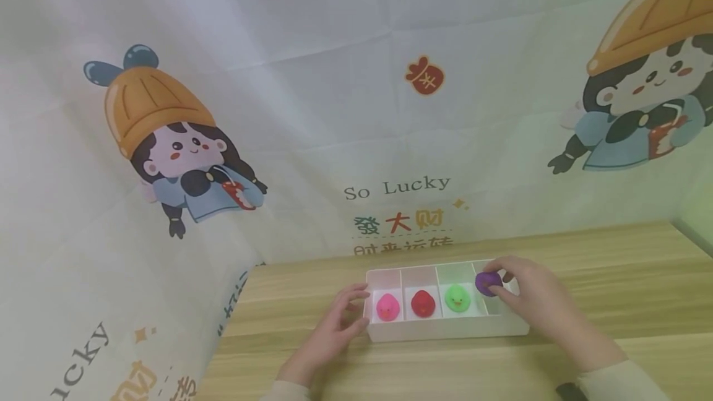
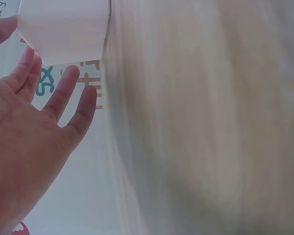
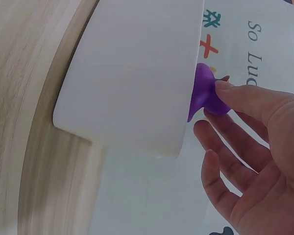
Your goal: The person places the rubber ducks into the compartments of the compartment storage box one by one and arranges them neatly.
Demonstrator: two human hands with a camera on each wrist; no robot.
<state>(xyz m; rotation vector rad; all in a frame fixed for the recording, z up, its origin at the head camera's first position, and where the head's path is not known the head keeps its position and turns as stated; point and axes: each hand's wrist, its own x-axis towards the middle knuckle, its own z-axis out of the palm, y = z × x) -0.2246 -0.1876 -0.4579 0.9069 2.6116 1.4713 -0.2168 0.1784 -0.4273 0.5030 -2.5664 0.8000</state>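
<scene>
A white divided box [image 1: 445, 329] stands on the wooden table. From left to right, its compartments hold a pink rubber duck [image 1: 387, 307], a red rubber duck [image 1: 423, 304] and a green rubber duck [image 1: 457, 298]. Over the rightmost compartment, my right hand [image 1: 531, 293] pinches a purple rubber duck [image 3: 211, 93] between thumb and fingers. In the right wrist view the box wall hides part of that duck. At the box's left end is my left hand [image 1: 337, 327], fingers spread and loosely bent, thumb and fingertips against or very near the end wall.
The wooden table [image 1: 423, 370] extends in front of the box and to both sides. Behind and to the left hangs a pale cloth [image 1: 312, 110] printed with cartoon figures and lettering. A small dark object [image 1: 570, 392] lies by the right sleeve at the bottom edge.
</scene>
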